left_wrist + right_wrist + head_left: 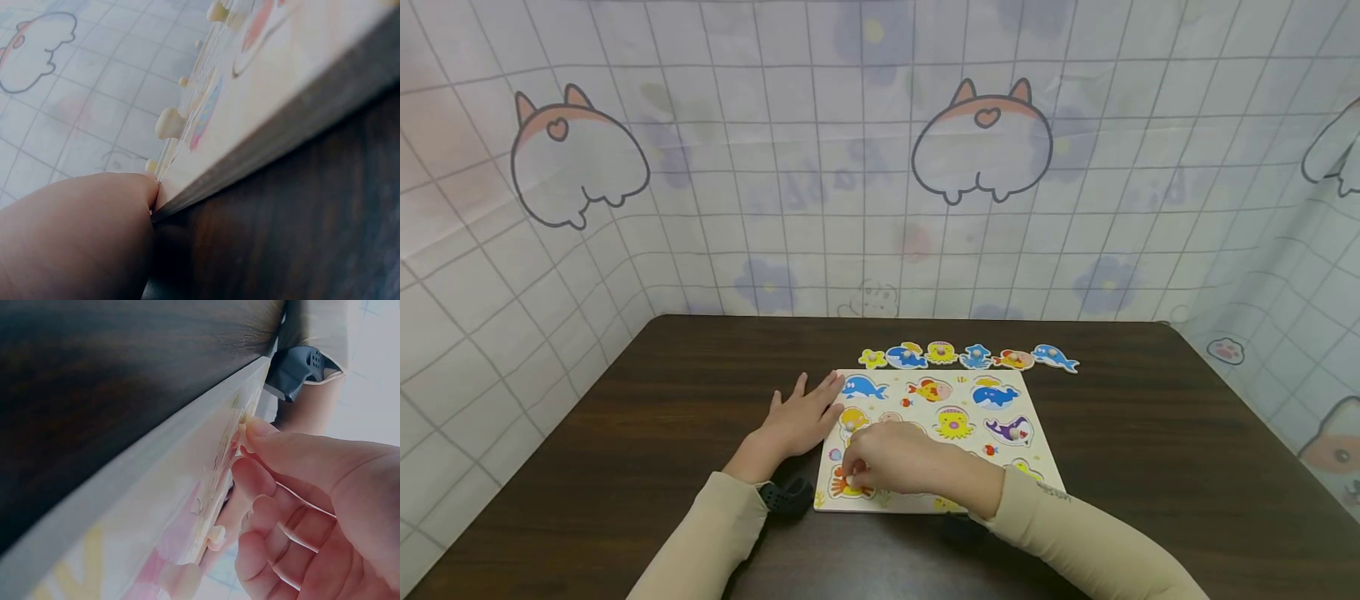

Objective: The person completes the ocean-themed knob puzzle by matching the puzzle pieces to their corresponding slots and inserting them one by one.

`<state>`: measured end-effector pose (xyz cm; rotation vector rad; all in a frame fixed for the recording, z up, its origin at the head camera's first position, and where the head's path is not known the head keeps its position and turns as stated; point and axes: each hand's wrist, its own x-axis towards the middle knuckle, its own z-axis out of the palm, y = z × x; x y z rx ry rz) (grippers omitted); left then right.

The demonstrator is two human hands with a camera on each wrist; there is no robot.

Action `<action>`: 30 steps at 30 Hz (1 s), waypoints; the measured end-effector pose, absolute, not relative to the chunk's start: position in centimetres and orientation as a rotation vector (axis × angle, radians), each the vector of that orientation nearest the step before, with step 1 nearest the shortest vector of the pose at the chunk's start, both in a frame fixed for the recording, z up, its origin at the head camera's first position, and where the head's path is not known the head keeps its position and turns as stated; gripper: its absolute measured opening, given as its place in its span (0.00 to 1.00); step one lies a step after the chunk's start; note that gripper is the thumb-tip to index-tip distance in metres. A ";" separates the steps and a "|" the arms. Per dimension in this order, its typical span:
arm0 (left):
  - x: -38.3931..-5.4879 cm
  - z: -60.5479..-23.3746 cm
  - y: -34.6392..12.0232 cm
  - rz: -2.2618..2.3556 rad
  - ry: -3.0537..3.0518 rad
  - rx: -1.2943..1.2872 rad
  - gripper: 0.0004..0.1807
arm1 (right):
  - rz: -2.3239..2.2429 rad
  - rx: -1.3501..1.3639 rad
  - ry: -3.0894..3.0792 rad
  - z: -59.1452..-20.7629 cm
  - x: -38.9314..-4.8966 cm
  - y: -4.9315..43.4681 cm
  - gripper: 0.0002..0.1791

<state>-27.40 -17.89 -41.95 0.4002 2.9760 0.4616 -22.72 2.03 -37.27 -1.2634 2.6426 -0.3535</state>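
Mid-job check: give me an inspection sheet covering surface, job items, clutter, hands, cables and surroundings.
Surface: dark wood-grain table.
Job items: puzzle board lies flat; six loose pieces in a row past its far edge; crab piece at its near-left corner.
Clutter: nothing seen.
Hands: left hand touches the board's left edge; right hand pinches the crab piece's knob.
Cables: nothing seen.
Surroundings: white gridded backdrop with cartoon prints.

The right hand (895, 457) hides part of the puzzle board (962, 398), while both sleeves (700, 533) run off the head view's lower edge.
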 end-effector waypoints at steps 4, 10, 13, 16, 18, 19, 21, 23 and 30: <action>-27.4 -42.0 -17.9 0.454 2.975 0.394 0.35 | -0.362 -1.256 2.645 -37.4 -22.8 2.0 0.07; -27.5 -42.2 -17.9 0.461 2.974 0.393 0.35 | -0.367 -1.249 2.648 -37.5 -22.8 2.0 0.07; -27.5 -42.2 -17.9 0.462 2.972 0.390 0.35 | -0.357 -1.261 2.648 -37.5 -22.7 2.0 0.07; -27.4 -42.1 -17.9 0.460 2.979 0.392 0.35 | -0.346 -1.279 2.652 -37.4 -22.6 2.0 0.07; -27.4 -42.1 -17.9 0.459 2.979 0.391 0.35 | -0.338 -1.286 2.656 -37.3 -22.6 1.9 0.07; -27.4 -42.1 -17.9 0.459 2.978 0.391 0.35 | -0.336 -1.293 2.658 -37.3 -22.5 1.9 0.07; -27.4 -42.1 -17.9 0.461 2.977 0.392 0.35 | -0.334 -1.299 2.656 -37.2 -22.5 1.9 0.07; -27.4 -42.1 -17.8 0.463 2.974 0.391 0.35 | -0.328 -1.305 2.657 -37.2 -22.4 1.9 0.08; -27.3 -41.9 -17.9 0.463 2.979 0.394 0.34 | -0.305 -1.313 2.665 -37.3 -22.4 1.9 0.09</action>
